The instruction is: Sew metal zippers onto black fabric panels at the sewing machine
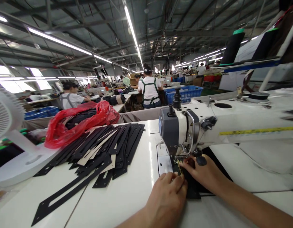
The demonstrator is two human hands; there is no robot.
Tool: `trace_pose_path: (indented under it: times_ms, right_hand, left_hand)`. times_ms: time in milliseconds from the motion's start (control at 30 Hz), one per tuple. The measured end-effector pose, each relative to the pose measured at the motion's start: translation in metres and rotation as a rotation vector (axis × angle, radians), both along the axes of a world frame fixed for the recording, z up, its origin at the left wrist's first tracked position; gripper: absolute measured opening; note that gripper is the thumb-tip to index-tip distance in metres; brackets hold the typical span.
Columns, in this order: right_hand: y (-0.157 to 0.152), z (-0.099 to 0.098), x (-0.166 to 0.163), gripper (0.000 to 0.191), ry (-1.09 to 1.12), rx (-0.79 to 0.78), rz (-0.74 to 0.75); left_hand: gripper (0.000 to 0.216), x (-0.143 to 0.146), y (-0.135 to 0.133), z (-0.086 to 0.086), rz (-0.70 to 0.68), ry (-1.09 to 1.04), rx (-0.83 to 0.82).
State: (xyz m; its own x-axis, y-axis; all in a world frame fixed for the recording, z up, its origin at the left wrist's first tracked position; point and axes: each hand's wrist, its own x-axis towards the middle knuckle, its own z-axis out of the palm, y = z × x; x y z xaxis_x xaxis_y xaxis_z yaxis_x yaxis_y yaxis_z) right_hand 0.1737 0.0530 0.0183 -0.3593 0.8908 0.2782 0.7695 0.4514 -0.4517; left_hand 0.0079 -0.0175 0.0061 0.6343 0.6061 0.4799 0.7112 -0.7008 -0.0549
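Note:
At the needle of a white sewing machine (222, 117), a black fabric piece (193, 190) lies under the presser foot. A narrow gold-coloured line, like zipper teeth, shows on it between my hands. My left hand (169, 191) is closed, with curled fingers pressing on the piece's near left edge. Close to the presser foot, my right hand (205, 172) pinches the piece from the right; its fingertips are partly hidden behind the machine head. To the left lies a spread pile of black slotted strips (122, 142), a few showing beige sides.
A red plastic bag (58, 129) with dark pieces sits behind the pile, beside a white fan (25, 148). Black thread cones (233, 47) stand upper right. Beyond the table are a blue basket (184, 93) and people seated at other workstations.

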Motion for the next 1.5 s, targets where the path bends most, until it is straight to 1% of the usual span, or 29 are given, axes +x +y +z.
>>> trace_pose_path:
  times_ms: [67, 133, 200, 267, 300, 367, 433, 467, 500, 633, 767, 867, 933, 1133, 1333, 1500]
  right_hand:
    - [0.002, -0.002, -0.005, 0.025, -0.054, 0.047, -0.072]
    - [0.003, 0.000, -0.007, 0.026, -0.101, 0.084, -0.102]
    - [-0.001, 0.005, -0.006, 0.028, -0.133, 0.120, -0.095]
    - [-0.012, 0.011, -0.001, 0.028, -0.150, 0.154, -0.069]
    - [-0.019, 0.013, 0.003, 0.027, -0.151, 0.182, -0.037]
    - [-0.037, 0.013, 0.012, 0.024, -0.163, 0.291, 0.118]
    - [-0.053, 0.009, 0.020, 0.033, -0.189, 0.427, 0.310]
    - [-0.059, 0.006, 0.023, 0.038, -0.202, 0.481, 0.381]
    - [-0.063, 0.003, 0.025, 0.040, -0.209, 0.511, 0.419]
    - [-0.065, -0.001, 0.022, 0.031, -0.161, 0.514, 0.432]
    - [-0.061, -0.002, 0.018, 0.032, -0.132, 0.559, 0.451]
    - [-0.059, -0.008, 0.020, 0.033, -0.130, 0.634, 0.459]
    - [-0.058, -0.011, 0.021, 0.034, -0.127, 0.658, 0.455]
    - [-0.053, -0.010, 0.019, 0.037, -0.109, 0.673, 0.465]
    - [-0.042, -0.005, 0.017, 0.038, -0.101, 0.692, 0.477]
    - [-0.035, -0.002, 0.013, 0.037, -0.082, 0.669, 0.424]
  left_hand:
    - [0.023, 0.000, -0.001, 0.002, 0.000, 0.010, -0.065]
    - [0.026, -0.002, -0.004, 0.008, -0.002, 0.008, -0.146]
    - [0.030, -0.006, -0.007, 0.014, -0.011, -0.018, -0.204]
    - [0.033, -0.011, -0.008, 0.018, -0.017, -0.060, -0.209]
    - [0.033, -0.014, -0.008, 0.019, -0.022, -0.082, -0.191]
    - [0.026, -0.018, -0.006, 0.018, -0.033, -0.108, -0.151]
    - [0.020, -0.019, -0.004, 0.016, -0.056, -0.108, -0.123]
    - [0.019, -0.019, -0.003, 0.015, -0.068, -0.099, -0.111]
    - [0.019, -0.018, -0.003, 0.013, -0.075, -0.088, -0.094]
    - [0.019, -0.013, -0.007, 0.010, -0.063, -0.071, -0.014]
    - [0.021, -0.008, -0.007, 0.005, -0.055, -0.100, 0.073]
    - [0.026, -0.006, -0.004, 0.001, -0.054, -0.132, 0.184]
    - [0.029, -0.005, -0.003, 0.001, -0.048, -0.144, 0.213]
    - [0.030, -0.004, 0.000, 0.006, -0.035, -0.144, 0.191]
    - [0.031, -0.005, 0.010, 0.003, -0.041, -0.129, 0.213]
    - [0.025, -0.008, 0.014, 0.006, -0.045, -0.129, 0.128]
